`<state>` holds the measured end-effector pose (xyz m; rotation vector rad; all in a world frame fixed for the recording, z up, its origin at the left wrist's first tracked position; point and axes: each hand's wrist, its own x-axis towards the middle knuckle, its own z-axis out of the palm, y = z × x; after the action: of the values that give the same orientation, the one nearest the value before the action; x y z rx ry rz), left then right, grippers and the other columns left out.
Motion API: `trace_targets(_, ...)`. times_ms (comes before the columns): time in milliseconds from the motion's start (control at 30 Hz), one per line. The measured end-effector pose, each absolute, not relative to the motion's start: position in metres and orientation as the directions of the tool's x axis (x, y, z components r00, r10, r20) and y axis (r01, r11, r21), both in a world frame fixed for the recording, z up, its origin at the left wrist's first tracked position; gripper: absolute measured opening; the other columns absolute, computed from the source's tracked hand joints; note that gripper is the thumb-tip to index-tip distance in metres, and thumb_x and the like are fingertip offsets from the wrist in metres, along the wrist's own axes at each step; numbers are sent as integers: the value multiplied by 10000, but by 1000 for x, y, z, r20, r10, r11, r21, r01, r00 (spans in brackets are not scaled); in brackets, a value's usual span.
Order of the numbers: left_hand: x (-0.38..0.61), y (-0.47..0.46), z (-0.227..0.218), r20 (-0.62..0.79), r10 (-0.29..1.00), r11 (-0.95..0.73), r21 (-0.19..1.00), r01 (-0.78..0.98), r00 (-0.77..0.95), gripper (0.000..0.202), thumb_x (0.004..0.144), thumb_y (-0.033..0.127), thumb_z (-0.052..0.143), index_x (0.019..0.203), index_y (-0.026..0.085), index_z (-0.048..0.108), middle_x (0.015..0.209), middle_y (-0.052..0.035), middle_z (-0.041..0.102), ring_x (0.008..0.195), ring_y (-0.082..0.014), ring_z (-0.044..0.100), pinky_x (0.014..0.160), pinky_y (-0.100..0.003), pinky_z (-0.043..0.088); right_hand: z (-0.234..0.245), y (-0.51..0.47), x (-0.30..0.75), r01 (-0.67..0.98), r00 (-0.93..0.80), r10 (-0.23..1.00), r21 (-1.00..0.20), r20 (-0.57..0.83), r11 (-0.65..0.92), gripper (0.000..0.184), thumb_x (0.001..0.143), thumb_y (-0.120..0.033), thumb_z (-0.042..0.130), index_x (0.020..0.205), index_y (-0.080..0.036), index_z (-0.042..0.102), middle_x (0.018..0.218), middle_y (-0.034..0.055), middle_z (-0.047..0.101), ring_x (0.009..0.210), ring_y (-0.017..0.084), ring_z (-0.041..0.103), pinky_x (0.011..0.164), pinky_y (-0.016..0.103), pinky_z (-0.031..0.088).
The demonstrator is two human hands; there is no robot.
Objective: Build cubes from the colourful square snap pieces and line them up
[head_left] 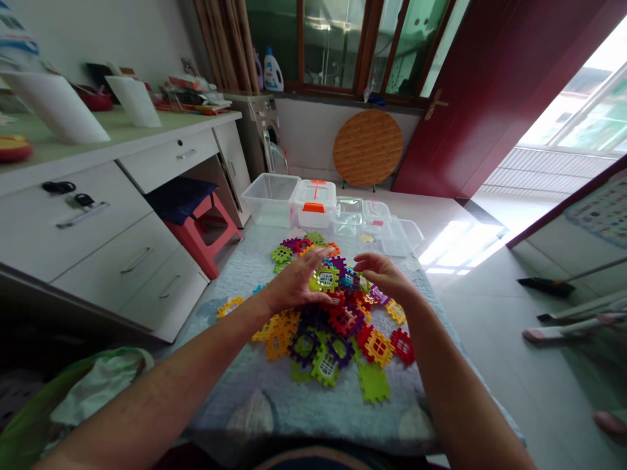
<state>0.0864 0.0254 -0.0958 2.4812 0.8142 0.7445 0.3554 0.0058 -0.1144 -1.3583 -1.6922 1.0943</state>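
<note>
On the tile pile (337,329), your left hand (294,285) rests open. Your right hand (385,274), also open, touches the pile too.

Daylight is admitted through the doorway (578,117) at the right, where detail is blown out; a glare patch is thrown on the floor (455,245). The lower left is left dim; edges are bowed by distortion.

Pile of multicoloured plastic grid tiles (337,326) sits mid-bench on the quilt-covered bench (294,405); clear plastic boxes (270,196) line up behind it, white drawer desk (122,215) left, red plastic stool (196,238) under that.
</note>
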Motion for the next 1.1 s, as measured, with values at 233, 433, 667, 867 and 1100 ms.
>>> trace_targets(233, 92, 97, -98, 268, 723, -686, 396, 611, 637, 657, 901, 640, 398, 1324, 162, 554, 1449, -148, 473, 1341, -312, 423, 1144, -452, 279, -133, -52, 407, 821, 27, 999, -571, 45, 3, 704, 744, -600, 681, 1334, -239, 547, 1336, 137, 586, 1275, 358, 512, 1068, 571, 400)
trace_targets(433, 94, 159, -126, -68, 898, -376, 394, 839, 434, 802, 789, 719, 479, 1355, 151, 504, 1375, -193, 554, 1277, -378, 486, 1069, -496, 324, -151, -69, 393, 863, 0, 1000, -506, -16, -8, 1022, 676, -673, 711, 1508, -221, 325, 1460, 196, 456, 1356, 401, 418, 1088, 601, 349)
trace_targets(667, 84, 147, -141, -79, 825, -362, 686, 631, 560, 817, 628, 680, 658, 1229, 131, 590, 1282, -169, 623, 1160, -338, 586, 972, -386, 447, -142, -52, 352, 826, -190, 979, -550, -69, 121, 1277, 557, -604, 823, 1559, -206, 139, 1531, 206, 345, 1417, 393, 309, 1136, 578, 269)
trace_targets(867, 82, 119, -135, -9, 795, -256, 902, 348, 607, 573, 607, 396, 736, 1113, 163, 599, 969, -38, 686, 873, -214, 649, 791, -334, 520, -142, -35, 335, 743, -243, 970, -643, 1, 187, 1185, 593, -438, 832, 1545, -209, 166, 1493, 195, 390, 1371, 389, 374, 1103, 567, 318)
trace_targets(1100, 85, 80, -116, 183, 791, -378, 896, 231, 585, 369, 768, 295, 620, 1111, 161, 602, 992, -55, 674, 912, -190, 641, 838, -329, 517, -145, -19, 320, 649, -137, 984, -741, 110, 173, 821, 633, -139, 644, 1413, -191, 390, 1227, 121, 610, 1110, 284, 585, 981, 457, 450)
